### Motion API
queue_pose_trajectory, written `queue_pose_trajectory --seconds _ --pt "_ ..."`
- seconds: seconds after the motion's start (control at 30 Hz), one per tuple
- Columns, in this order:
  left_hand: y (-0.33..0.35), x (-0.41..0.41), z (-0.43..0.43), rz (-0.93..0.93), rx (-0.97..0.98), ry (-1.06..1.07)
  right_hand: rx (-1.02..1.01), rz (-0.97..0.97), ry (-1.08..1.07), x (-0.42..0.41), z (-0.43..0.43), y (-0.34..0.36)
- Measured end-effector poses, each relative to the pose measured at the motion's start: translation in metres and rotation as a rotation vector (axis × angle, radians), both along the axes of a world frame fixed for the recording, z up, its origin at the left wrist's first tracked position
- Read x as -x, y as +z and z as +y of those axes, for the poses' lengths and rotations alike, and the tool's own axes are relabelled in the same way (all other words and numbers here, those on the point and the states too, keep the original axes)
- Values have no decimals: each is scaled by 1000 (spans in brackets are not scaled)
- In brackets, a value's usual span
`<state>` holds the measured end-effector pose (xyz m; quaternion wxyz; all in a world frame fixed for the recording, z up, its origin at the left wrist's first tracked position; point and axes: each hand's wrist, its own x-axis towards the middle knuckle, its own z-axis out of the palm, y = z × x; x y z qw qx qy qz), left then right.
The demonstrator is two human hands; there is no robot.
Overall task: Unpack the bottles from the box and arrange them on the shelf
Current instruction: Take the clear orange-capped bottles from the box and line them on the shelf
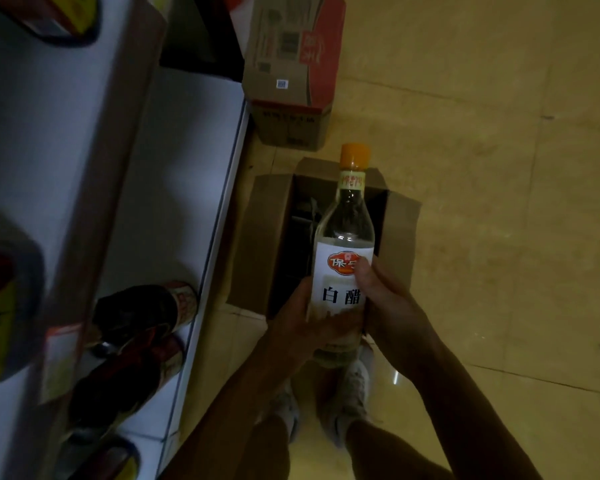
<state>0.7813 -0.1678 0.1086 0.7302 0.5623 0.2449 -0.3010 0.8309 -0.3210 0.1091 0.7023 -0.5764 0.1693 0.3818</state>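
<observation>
A clear bottle (345,237) with an orange cap and a white label is held above the open cardboard box (257,237) on the floor. My left hand (298,317) grips its lower left side, fingers curled round the label's bottom. My right hand (381,299) grips the right side, thumb pressed on the label's red logo. The box's dark inside shows cardboard dividers; I cannot tell whether bottles are in it. The white shelf (174,174) runs along the left, with dark bottles (142,313) lying or standing near its front edge.
Two closed cartons (291,74) are stacked on the floor beyond the open box, against the shelf end. Jars with yellow and red labels (0,313) sit on a higher shelf at left. My shoes (350,389) stand below the bottle on beige floor tiles.
</observation>
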Motion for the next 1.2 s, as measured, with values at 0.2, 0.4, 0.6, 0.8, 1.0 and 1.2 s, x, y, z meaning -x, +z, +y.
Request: queue_pose_trajectory --seconds 0.2,0.4,0.6,0.8,1.0,1.2 --pt "124 2 -3 -75 23 -33 -21 -55 22 -3 -13 124" --pt "244 -2 -13 -157 32 4 -119 -101 57 -19 -21 255" --pt "350 3 -24 -225 -19 -4 -188 -151 44 -14 -33 362" --pt "433 30 -37 -276 -53 65 -226 -200 119 0 -42 440" --pt "496 64 -33 -358 -74 194 -253 -310 297 18 -27 516" --pt "553 96 -12 -448 -155 295 -316 -434 409 35 4 574"
